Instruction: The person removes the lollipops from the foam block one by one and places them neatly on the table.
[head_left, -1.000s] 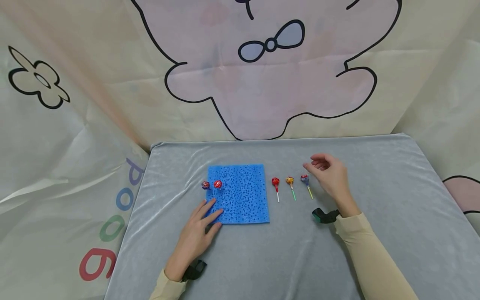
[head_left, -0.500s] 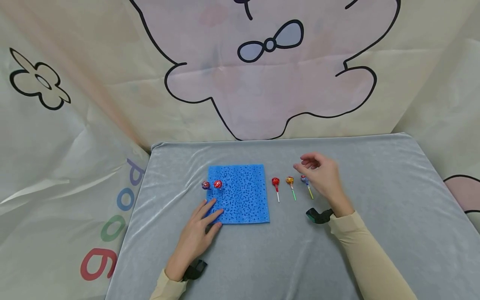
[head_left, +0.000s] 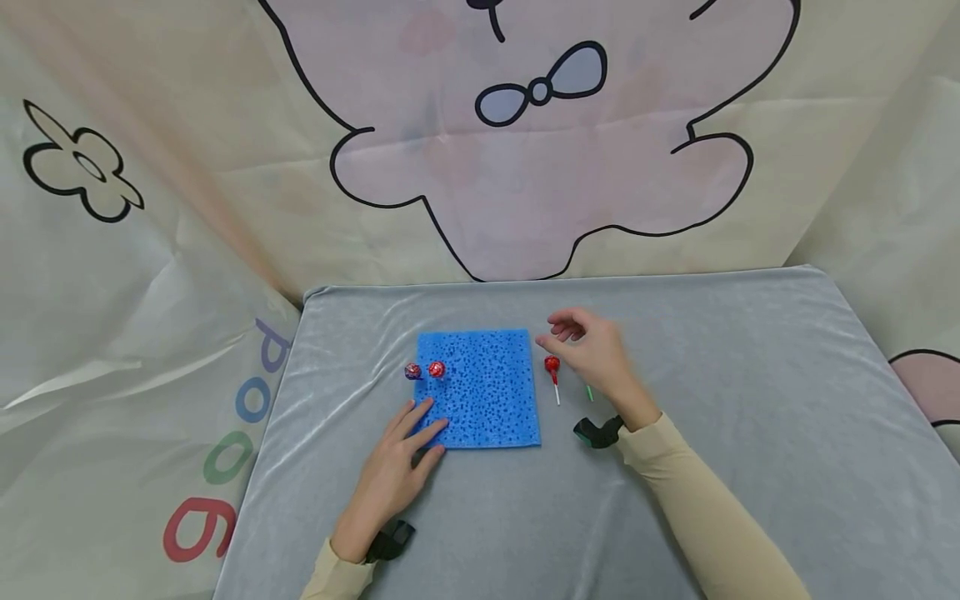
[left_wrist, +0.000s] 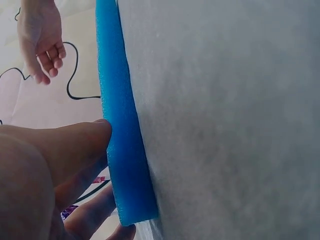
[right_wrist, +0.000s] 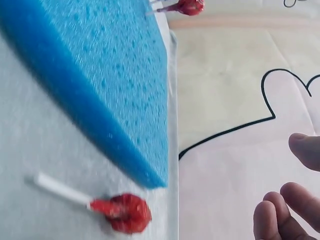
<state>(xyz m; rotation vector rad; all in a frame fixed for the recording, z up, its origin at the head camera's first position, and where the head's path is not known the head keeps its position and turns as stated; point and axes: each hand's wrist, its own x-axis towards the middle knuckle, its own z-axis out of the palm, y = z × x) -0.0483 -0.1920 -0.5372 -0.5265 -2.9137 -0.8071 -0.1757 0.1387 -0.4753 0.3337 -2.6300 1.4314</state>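
The left hand, fingers spread, touches the blue foam block, lower centre; just right, the right hand, thumb and fingers apart, hides the top of a green stick near the red lollipop.

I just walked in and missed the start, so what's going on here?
Someone is working with lollipops and a blue foam pad. Their left hand rests at the pad's near left corner. A red-and-white lollipop and a dark lollipop stick up at the pad's left side. The right hand holds nothing and hovers near a red lollipop lying right of the pad. A green stick shows below that hand; its top is hidden.
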